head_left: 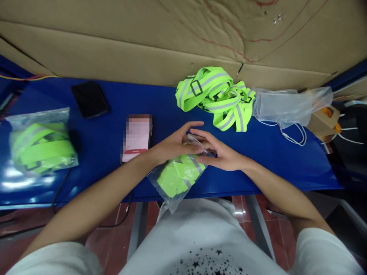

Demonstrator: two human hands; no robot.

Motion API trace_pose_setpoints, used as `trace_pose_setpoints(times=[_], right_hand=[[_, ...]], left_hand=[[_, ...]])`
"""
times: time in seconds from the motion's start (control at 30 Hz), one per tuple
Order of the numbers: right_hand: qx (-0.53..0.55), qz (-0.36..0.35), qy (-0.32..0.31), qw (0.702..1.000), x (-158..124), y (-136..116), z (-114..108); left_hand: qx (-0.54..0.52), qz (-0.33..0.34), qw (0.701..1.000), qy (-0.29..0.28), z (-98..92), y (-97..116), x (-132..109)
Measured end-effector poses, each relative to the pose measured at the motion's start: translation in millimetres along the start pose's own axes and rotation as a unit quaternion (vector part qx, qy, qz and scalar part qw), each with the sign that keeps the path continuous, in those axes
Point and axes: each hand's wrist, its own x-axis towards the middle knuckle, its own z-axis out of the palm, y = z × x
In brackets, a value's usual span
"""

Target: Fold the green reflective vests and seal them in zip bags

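Through the head camera I see mostly thin plastic and woven strap. On the far side, a loose heap of neon straps lies in loops, flat bands with a grey stripe down the middle and black rectangular buckles. Beside it on the right, a flat bundle of empty bags looks limp and cloudy, next to a thin white cable and a small cardboard box. At far left a filled bag bulges with coiled strap, its film crinkled and shiny.

All this sits on a smooth blue table that throws back glare at its left end. A black phone and a lit phone lie on it. Behind rises a creased brown cardboard panel with red wires strung across; below I see red floor tiles.

At the near edge of the table, in front of the white shirt, the clear bag hangs slanted from both hands, a folded neon strap inside, its lower corner loose and pointed. The left hand and right hand meet at its upper end, bent fingers gripping the film, index fingers stretched out above. I can't tell how tightly they pinch.
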Motion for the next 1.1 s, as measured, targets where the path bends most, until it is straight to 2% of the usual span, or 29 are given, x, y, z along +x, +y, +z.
trace_pose_setpoints(times=[0.13,0.23,0.33,0.43,0.5,0.6,0.7,0.77,0.8,0.93,1.0,1.1], right_hand=[[-0.054,-0.021,0.006,0.998,1,4,6],[-0.046,-0.018,0.043,0.998,0,2,5],[0.020,-0.022,0.103,0.994,-1,-4,-3],[0.056,-0.025,0.162,0.985,-3,-10,-8],[0.048,-0.023,0.178,0.983,-4,-13,-10],[-0.012,-0.023,0.183,0.983,-4,-16,-16],[-0.155,-0.069,0.200,0.965,-4,-16,-29],[-0.224,-0.090,0.185,0.953,-4,-15,-39],[-0.227,-0.085,0.168,0.956,-5,-13,-43],[-0.074,0.020,0.109,0.991,-5,-7,-48],[-0.014,0.044,0.122,0.991,-5,-5,-47],[-0.015,0.051,0.156,0.986,-6,-4,-49]], left_hand=[[-0.022,-0.015,0.999,-0.038,3.9,-4,-1],[-0.026,-0.011,1.000,-0.011,3.2,-1,-1],[-0.066,-0.006,0.998,0.009,1.7,3,-1],[-0.106,-0.041,0.993,0.030,1.3,5,-1],[-0.104,-0.076,0.990,0.052,1.0,4,0],[-0.108,-0.090,0.988,0.063,-0.7,5,0],[-0.124,-0.069,0.987,0.073,-3.8,9,-1],[-0.128,-0.062,0.987,0.080,-5.9,11,-1],[-0.128,-0.062,0.987,0.078,-6.7,12,-1],[-0.149,-0.072,0.986,0.029,-7.8,10,-2],[-0.162,-0.071,0.984,0.017,-7.1,9,-1],[-0.163,-0.056,0.984,0.046,-6.6,6,0]])
